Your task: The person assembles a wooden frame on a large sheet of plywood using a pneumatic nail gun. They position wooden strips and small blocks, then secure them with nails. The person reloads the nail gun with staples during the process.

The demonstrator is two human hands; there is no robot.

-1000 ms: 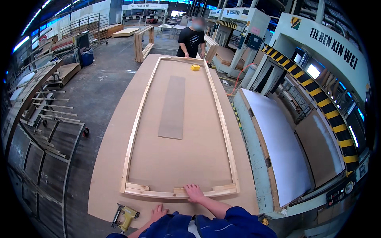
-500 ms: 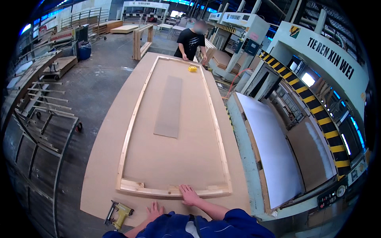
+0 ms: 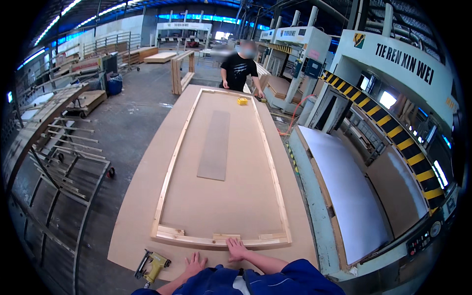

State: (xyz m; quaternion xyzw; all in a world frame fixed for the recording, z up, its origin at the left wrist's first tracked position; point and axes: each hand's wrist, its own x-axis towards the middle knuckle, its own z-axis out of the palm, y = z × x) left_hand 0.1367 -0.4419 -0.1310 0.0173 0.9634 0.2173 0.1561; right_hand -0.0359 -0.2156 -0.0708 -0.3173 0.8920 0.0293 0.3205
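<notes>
A long rectangular frame of pale wood strips lies on a large brown board. My right hand rests with its fingers at the near rail, beside a short wood block set against that rail's inner side. Two more short blocks sit at the near corners, the left one and the right one. My left hand lies flat on the board with fingers spread, holding nothing. To its left lies a yellow and black nail gun.
A grey-brown strip lies inside the frame, with a yellow box at the far end. A co-worker stands there. A metal rack is on the left; a press with striped edges is on the right.
My view has tilted up, so the scene sits lower. My right hand has drawn back slightly, uncovering more of the short block. The co-worker's hands have moved off the frame's far end.
</notes>
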